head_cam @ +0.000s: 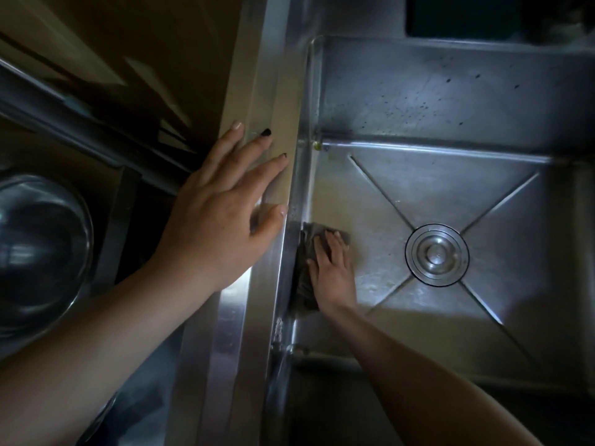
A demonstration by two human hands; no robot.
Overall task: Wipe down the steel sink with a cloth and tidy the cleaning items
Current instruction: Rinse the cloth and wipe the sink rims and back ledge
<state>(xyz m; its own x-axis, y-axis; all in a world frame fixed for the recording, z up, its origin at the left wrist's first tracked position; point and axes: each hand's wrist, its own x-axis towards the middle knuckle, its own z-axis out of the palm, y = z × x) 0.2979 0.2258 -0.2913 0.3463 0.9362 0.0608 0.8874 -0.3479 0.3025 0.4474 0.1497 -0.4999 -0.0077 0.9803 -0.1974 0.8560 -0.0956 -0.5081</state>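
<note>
Sink [450, 91] shot from straight above, pretty dim lighting, so bear with me. It's a steel basin with an X of creases pressed into the floor, all meeting at a round drain cover [437, 254] sitting right of centre. The back wall has a scatter of dark specks on it, and there's a yellowish blob in the far left corner where the wall meets the floor.

Right hand [333, 272] is down inside the basin, flat on a dark grey-brown cloth [304, 281]. Fingers are spread and pressing the cloth onto the basin floor, tight against the left wall, so it's more of a flat-palm press than a closed grip; nothing is curled round it. The cloth is bunched up along the wall side and pokes out past the fingertips at the far end. It's well left of the drain cover, not touching it.

Left hand [225, 217] is open too, holding nothing, palm down on the steel rim [231, 333] that runs along the left edge of the basin. Fingers are fanned out, tips reaching the inner edge. A couple of nails have dark polish.

Off to the left, lower than the rim, there's a shiny round metal bowl [38, 252] in shadow. Can't make out much else over there.
</note>
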